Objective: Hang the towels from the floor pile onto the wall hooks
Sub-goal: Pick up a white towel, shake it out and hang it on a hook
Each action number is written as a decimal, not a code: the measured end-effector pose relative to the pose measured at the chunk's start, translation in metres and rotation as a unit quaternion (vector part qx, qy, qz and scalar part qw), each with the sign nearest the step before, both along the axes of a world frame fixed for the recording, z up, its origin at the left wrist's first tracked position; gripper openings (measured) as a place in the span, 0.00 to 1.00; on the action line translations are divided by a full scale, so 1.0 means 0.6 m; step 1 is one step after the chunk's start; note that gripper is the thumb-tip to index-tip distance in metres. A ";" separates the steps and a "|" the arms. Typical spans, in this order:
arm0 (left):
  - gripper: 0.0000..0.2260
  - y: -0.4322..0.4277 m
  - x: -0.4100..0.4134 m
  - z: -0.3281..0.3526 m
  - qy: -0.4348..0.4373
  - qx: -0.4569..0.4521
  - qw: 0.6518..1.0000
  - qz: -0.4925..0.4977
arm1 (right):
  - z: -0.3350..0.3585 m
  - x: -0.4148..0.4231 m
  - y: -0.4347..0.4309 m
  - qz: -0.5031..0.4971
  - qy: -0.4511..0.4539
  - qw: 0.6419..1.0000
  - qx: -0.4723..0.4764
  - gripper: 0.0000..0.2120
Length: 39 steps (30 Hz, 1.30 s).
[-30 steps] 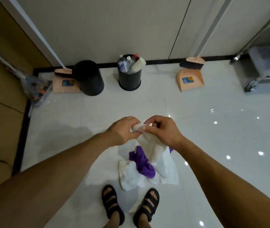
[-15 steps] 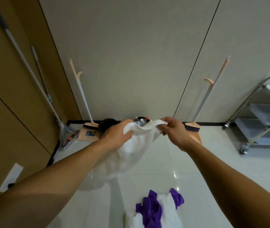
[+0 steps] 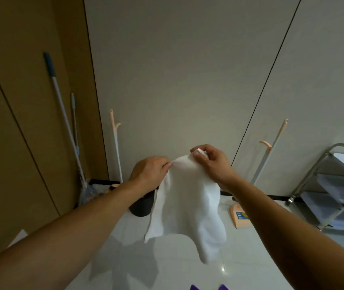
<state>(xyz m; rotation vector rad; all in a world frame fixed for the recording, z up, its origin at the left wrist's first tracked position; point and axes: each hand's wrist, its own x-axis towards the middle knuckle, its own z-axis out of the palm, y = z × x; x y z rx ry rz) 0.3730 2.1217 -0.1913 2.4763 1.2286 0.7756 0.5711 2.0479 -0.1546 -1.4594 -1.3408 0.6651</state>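
A white towel [image 3: 188, 201] hangs in the air in front of me, held up by its top edge. My left hand [image 3: 150, 171] pinches the towel's left top corner. My right hand [image 3: 211, 162] pinches the right top corner, a little higher. The rest of the cloth droops toward the floor. Purple tips of the floor pile [image 3: 206, 287] peek in at the bottom edge; the rest of the pile is out of view. No wall hooks show on the pale wall ahead.
Two peach broom handles [image 3: 115, 143] [image 3: 271, 147] lean on the wall, with a peach dustpan [image 3: 240, 216] below the right one. A black bin [image 3: 141, 206] stands behind the towel. Mop poles [image 3: 62, 105] lean at left. A metal cart [image 3: 334, 185] stands at right.
I have lifted the white towel off the floor pile and raised it while my view tilted up from the floor to the wall. My hands have come closer together on the top edge.
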 end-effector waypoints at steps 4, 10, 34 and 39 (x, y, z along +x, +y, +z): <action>0.10 0.007 0.016 0.037 -0.139 -0.052 0.988 0.028 | 0.024 0.006 -0.003 -0.005 -0.062 0.997 -0.043 0.12; 0.08 0.034 0.041 0.068 -0.168 -0.103 0.980 0.031 | 0.050 0.018 -0.001 0.005 -0.166 0.984 -0.071 0.20; 0.11 0.069 0.012 0.010 -0.020 -0.256 0.966 0.019 | 0.006 0.038 0.050 0.001 0.410 0.904 -0.122 0.18; 0.22 0.048 -0.011 -0.021 -0.017 -0.445 0.894 0.055 | 0.006 0.044 0.037 0.033 0.420 0.899 -0.121 0.28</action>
